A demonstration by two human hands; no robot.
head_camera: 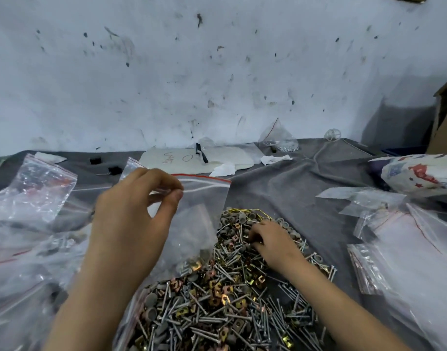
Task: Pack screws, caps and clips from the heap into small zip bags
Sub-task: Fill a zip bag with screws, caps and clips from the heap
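Broadly, the grey cloth (306, 178) covers the table, and on it, from the centre of the view down to six o'clock, lies the heap (230, 300) of screws, grey caps and brass-coloured clips, all mixed together. The zip bag (204, 198) stands just at the heap's ten o'clock edge, its bottom resting on the parts and its red-lined mouth lifted. It probably sits there so that pieces need only a short carry. A few caps, screws and a clip already sit in its lower corner, so filling seems begun but not finished. The left hand (131, 219) pinches the bag's top edge between thumb and fingertips, which keeps the mouth up and reachable. The right hand (270, 239) lies palm down on the heap at about two o'clock from its middle, with its fingers curled among the parts. I cannot tell whether they have caught anything. To the right, at three to four o'clock, a stack of empty bags (407, 262) waits within reach, and at eight to nine o'clock lie packed bags (27, 249), apparently done. A white pad (192, 158) with writing lies at twelve o'clock, beside some crumpled tissue (223, 169). A thin yellow wire (253, 212) loops over the heap's far edge, just beyond the right hand, and might snag the fingers. The tangled screws may also lift in clumps.
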